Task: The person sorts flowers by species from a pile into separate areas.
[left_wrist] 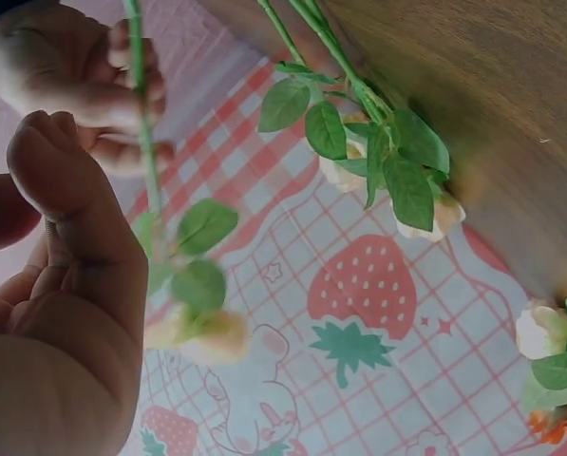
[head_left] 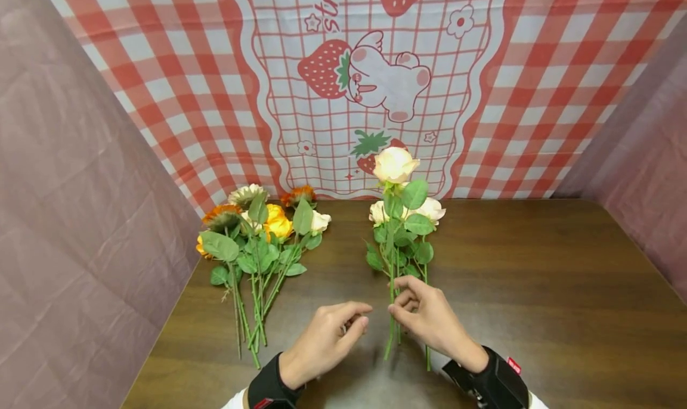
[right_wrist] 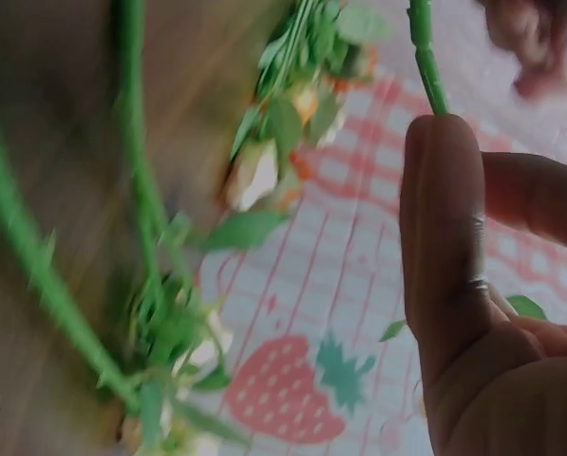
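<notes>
A cream artificial rose [head_left: 396,166] stands upright, its green stem pinched between the thumb and fingers of my right hand [head_left: 432,319]. In the right wrist view the stem [right_wrist: 425,57] rises from behind the thumb. My left hand [head_left: 327,337] is just left of that stem, fingers loosely bent with nothing between them. Behind the held rose, other cream roses [head_left: 431,210] lie on the table with their stems toward me. The left wrist view shows the held rose's blurred bloom [left_wrist: 202,334] beyond the left thumb.
At the left of the brown table [head_left: 537,290] lies a bunch of artificial flowers, with a yellow rose [head_left: 278,222], orange blooms [head_left: 298,195] and a white rose [head_left: 320,222]. A red-checked strawberry cloth [head_left: 214,99] hangs behind; a pinkish curtain [head_left: 80,176] borders the left side.
</notes>
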Demonstrator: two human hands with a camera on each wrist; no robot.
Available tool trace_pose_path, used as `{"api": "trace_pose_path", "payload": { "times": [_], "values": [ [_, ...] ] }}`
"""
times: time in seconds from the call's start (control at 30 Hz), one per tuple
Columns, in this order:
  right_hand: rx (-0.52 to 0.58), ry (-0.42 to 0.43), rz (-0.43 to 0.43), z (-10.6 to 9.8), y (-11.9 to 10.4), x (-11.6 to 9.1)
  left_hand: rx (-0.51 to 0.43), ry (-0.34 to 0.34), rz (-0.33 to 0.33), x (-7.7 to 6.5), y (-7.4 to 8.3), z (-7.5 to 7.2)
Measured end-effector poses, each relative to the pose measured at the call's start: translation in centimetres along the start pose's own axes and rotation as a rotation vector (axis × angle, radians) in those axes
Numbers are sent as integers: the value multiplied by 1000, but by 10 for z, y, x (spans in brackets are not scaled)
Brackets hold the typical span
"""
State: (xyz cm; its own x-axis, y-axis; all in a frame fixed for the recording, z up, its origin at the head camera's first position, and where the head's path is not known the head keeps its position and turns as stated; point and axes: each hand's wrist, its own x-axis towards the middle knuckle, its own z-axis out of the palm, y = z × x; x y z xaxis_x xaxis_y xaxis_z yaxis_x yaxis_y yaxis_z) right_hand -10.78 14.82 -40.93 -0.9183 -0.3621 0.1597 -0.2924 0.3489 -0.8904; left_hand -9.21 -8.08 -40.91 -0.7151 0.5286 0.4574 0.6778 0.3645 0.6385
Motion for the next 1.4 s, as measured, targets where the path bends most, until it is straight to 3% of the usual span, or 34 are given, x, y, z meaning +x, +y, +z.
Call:
{"api": "trace_pose_path", "payload": {
  "times": [0.2,0.33,0.7,1.13,1.4],
  "values": [
    [-41,8,180,-19,11,10,19,-16,3,1,1,-1],
    [-38,1,248,-21,21,14,28,-22,8,0,2,-1],
    [-186,7,260,-17,45,19,42,-32,31,-1,2,-2],
    [-192,1,310,-13,47,18,59,-51,58,-1,2,-1],
    [-245,2,237,-17,41,18,74,-58,49,-3,1,-2]
  ]
}}
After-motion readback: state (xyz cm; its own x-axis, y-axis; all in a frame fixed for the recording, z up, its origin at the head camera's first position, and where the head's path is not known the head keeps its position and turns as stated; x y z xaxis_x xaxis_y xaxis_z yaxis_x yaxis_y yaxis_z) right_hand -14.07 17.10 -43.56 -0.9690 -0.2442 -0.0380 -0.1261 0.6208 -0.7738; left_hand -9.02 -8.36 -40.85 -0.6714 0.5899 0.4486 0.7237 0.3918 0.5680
